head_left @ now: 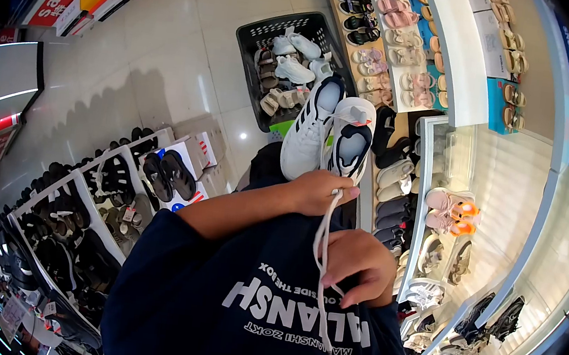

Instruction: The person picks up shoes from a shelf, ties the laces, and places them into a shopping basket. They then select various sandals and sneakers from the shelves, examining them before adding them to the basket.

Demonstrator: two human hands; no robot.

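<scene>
A pair of white sneakers [312, 126] with dark stripes and dark linings is held upright in front of my body; an orange-and-white tag hangs by the right sneaker's [353, 140] tongue. My left hand [323, 193] is closed at the near end of the pair, with a white shoelace [323, 241] pinched by the thumb. From there the lace hangs down over my dark printed T-shirt [246, 264]. My right hand [359, 264] is curled at the lace, thumb against it; the other fingers are partly hidden.
Beyond the sneakers a black basket [241, 53] holds several shoes. Sandals [398, 15] line a shelf at the upper right, with lit glass display shelves [506, 203] below. Racks of dark shoes [68, 230] stand on the left. Black slides [171, 173] rest on a box.
</scene>
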